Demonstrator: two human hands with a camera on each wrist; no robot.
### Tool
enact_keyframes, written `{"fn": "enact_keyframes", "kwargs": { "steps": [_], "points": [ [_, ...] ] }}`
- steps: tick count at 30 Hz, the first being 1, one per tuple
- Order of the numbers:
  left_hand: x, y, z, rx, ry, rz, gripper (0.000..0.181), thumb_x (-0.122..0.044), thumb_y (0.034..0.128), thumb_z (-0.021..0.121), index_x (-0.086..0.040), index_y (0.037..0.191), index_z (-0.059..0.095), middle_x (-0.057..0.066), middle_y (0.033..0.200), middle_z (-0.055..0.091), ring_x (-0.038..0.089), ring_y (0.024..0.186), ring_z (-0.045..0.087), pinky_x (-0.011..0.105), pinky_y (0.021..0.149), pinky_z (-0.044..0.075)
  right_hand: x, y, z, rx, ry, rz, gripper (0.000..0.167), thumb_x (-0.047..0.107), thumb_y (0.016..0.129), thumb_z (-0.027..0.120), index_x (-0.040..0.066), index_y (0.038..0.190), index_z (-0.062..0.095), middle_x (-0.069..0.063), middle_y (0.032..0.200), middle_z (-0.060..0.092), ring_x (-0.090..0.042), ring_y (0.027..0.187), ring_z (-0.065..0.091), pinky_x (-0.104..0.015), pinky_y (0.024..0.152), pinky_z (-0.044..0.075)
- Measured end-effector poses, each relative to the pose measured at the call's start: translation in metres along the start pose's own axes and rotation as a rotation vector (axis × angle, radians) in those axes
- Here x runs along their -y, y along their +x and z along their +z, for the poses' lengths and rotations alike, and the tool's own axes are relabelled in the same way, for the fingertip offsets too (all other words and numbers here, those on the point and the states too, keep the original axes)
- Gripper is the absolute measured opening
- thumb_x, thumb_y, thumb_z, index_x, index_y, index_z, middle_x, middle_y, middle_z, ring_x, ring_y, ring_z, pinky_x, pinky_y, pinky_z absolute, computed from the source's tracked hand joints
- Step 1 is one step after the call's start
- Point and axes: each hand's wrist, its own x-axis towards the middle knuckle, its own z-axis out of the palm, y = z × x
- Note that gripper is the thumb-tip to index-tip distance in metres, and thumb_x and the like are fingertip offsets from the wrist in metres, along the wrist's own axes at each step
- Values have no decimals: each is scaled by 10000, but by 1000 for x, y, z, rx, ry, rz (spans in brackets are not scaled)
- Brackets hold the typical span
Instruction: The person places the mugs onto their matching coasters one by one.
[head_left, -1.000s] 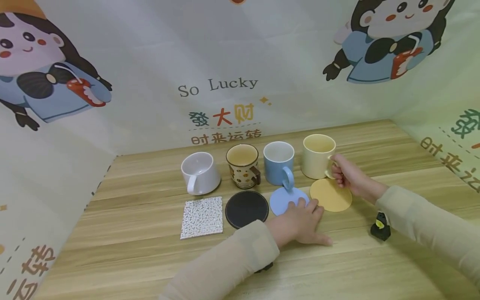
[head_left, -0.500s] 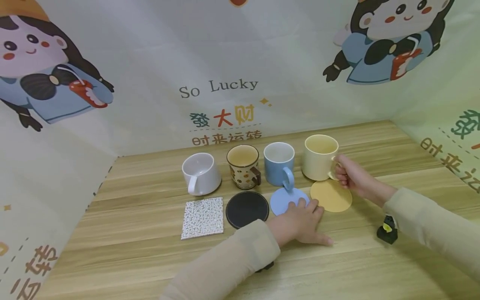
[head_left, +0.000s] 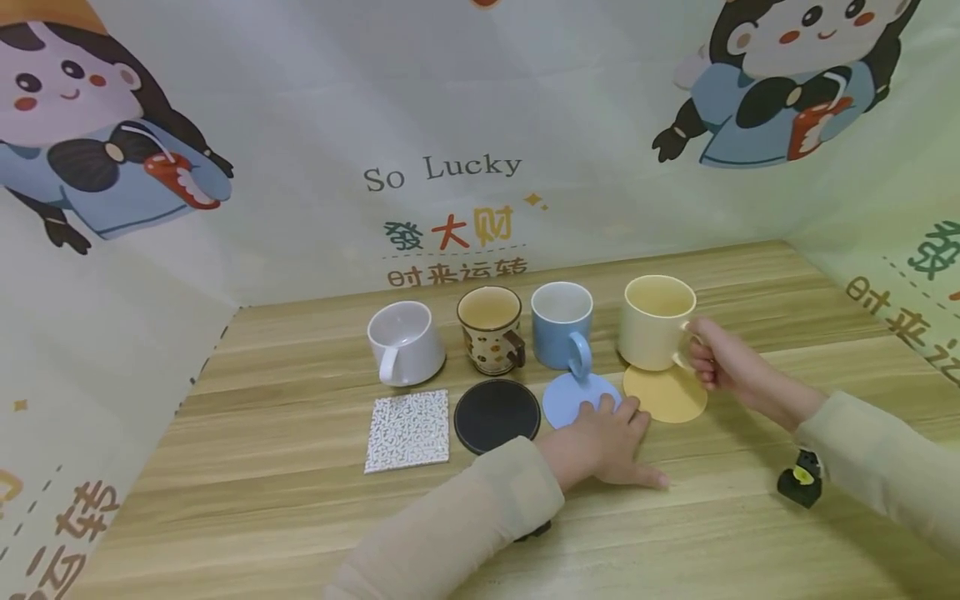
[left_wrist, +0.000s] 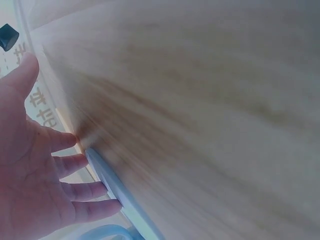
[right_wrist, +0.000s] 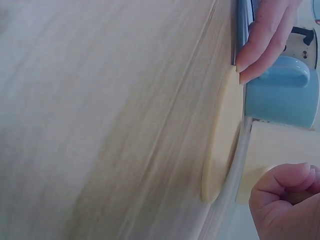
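Observation:
My right hand (head_left: 723, 360) grips the handle of a pale yellow mug (head_left: 651, 335). The mug stands upright behind the round yellow coaster (head_left: 669, 402), and its base covers the coaster's far edge in the head view; I cannot tell whether it is lifted. With fingers spread, my left hand (head_left: 609, 446) touches the round light-blue coaster (head_left: 561, 400), its fingertips reaching near the yellow one. A blue mug (head_left: 557, 333) stands just behind the light-blue coaster. In the right wrist view, left fingertips meet the yellow coaster's edge (right_wrist: 225, 135).
Left of the blue mug stand a patterned brown-handled mug (head_left: 486, 342) and a white mug (head_left: 412, 350). A round black coaster (head_left: 497, 415) and a square speckled coaster (head_left: 408, 429) lie before them. A printed cloth (head_left: 315, 192) surrounds the wooden table (head_left: 247, 450).
The yellow mug has moved right and slightly nearer to me, my right hand going with it. My left hand stays in place.

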Motion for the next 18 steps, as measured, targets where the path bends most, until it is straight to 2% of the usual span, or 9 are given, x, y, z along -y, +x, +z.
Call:
{"fn": "enact_keyframes", "kwargs": {
  "steps": [18],
  "points": [
    [-2,-2,-1,-3,9,-19,826,-763,787,339,-247,1431,293,-59,1477,247,208,1296,291,381,967,359,-4,-22,0,5,-59,25,423,291,953,217,178,546,239,68,518,307,-87,486,335,-243,483,299]
  ]
}}
